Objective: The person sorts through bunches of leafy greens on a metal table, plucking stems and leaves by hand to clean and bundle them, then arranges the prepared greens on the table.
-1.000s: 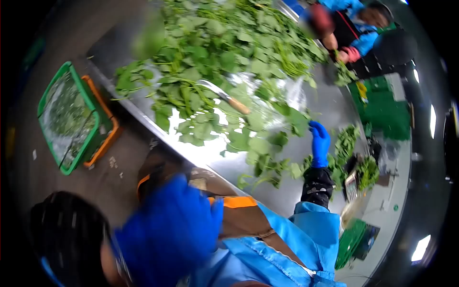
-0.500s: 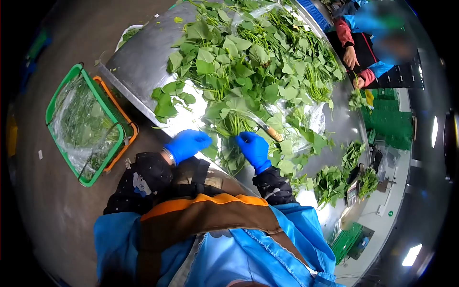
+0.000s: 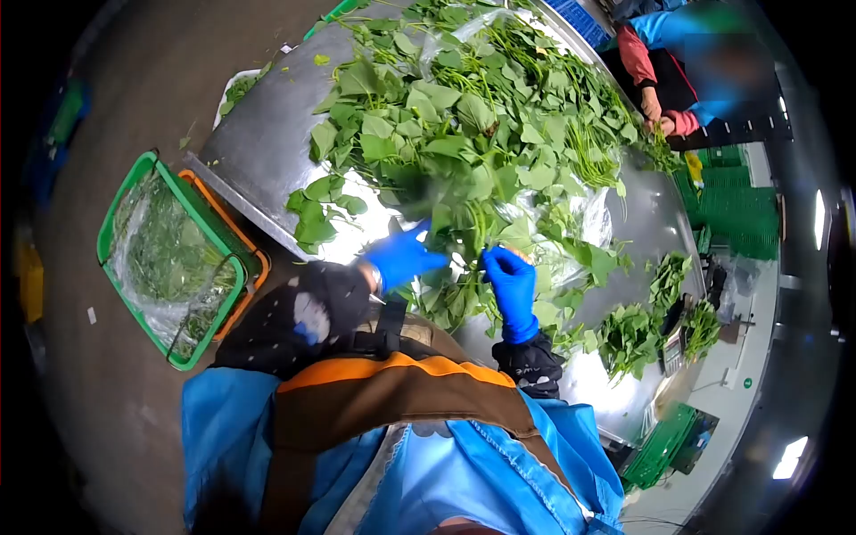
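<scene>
My left hand, in a blue glove, has its thumb and fingers spread beside some leafy greens, near the steel table's edge. To its right, my right hand, also gloved in blue, is closed with fingertips pinched at the stems of a green bunch. The bunch is partly blurred. A wooden knife handle shows only in part just above my right hand; its blade is hidden under leaves. A large heap of leafy greens covers the table beyond my hands.
A green basket lined with plastic and holding greens stands on the floor at left, against an orange one. Smaller bunches lie at the table's right. Across the table, a person's hands hold greens. Green crates are at right.
Since half a second ago, my left hand has shifted right and spread its fingers. My right hand has moved slightly right, and the bunch between them has shifted. The knife is now mostly covered.
</scene>
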The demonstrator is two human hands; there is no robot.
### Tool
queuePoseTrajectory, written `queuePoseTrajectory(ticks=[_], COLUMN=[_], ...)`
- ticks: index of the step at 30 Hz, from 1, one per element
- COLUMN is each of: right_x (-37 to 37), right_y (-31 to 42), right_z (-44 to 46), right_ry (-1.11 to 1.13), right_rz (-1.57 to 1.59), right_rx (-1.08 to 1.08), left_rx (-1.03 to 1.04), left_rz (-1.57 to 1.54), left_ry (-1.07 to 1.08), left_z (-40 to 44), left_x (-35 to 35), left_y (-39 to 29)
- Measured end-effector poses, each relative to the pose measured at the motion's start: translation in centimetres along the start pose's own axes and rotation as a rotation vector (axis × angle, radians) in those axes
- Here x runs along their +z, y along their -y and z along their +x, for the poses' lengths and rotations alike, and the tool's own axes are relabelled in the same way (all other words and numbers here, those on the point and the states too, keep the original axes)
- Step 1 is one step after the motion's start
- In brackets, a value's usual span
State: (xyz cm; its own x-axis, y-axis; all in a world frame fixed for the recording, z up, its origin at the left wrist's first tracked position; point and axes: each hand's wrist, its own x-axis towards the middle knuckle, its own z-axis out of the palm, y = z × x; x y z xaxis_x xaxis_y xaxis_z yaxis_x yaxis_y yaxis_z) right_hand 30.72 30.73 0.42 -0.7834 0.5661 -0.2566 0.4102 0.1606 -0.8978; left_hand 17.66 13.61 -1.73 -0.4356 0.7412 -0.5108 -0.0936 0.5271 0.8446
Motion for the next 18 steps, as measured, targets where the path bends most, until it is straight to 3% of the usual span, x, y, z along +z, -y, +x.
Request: queuePoseTrajectory(ticks=[1, 2, 4, 5, 7, 9, 10, 12, 14, 15, 17, 18], right_x=[-0.8, -1.8, -4.3, -5.4, -7.1, -5.6, -5.7, -6.2, -5.4, -5.0, -4.8, -4.5], right_y=[-0.1, 0.4, 1.0, 1.3, -1.1, -2.2, -1.1, 0.3, 0.2, 0.3, 1.9, 1.9], right_z=[0.0, -0.2, -0.3, -0.4, -0.2, -0.6, -0.4, 0.2, -0.3, -0.3, -0.4, -0.3], right_ry=[-0.128, -0.161, -0.251, -0.34, -0.475, -0.334, -0.408, -0.466, -0.267, -0.159, -0.182, -0.254], right_rz=[-0.014, -0.015, -0.034, 0.075, -0.073, -0.196, -0.183, -0.275, -0.073, 0.021, 0.115, 0.146], right_rx=[-0.097, -0.066, -0.064, -0.043, -0.15, -0.152, -0.194, -0.318, -0.192, -0.133, -0.105, -0.115], left_rx=[0.0, -0.156, -0.261, -0.234, -0.091, 0.118, 0.237, 0.199, 0.014, 0.079, 0.065, 0.17], left_rz=[0.245, -0.247, -0.548, -0.49, -0.444, -0.235, -0.121, -0.216, -0.283, -0.361, -0.276, -0.489], left_ry=[-0.105, -0.007, 0.039, -0.181, -0.023, -0.082, -0.124, 0.018, 0.007, -0.018, 0.055, 0.095], left_z=[2.3, 4.1, 6.0, 4.4, 2.6, 0.0, -0.4, -0.7, 0.6, 0.2, 2.6, 2.3], left_x=[-0.3, -1.1, -2.5, -2.2, -2.6, -1.5, -0.7, 0.2, 1.6, 2.0, 3.8, 4.2], left_y=[1.9, 3.9, 7.4, 5.7, 4.9, 2.6, 1.8, -1.5, -3.7, -5.0, -4.1, -4.2])
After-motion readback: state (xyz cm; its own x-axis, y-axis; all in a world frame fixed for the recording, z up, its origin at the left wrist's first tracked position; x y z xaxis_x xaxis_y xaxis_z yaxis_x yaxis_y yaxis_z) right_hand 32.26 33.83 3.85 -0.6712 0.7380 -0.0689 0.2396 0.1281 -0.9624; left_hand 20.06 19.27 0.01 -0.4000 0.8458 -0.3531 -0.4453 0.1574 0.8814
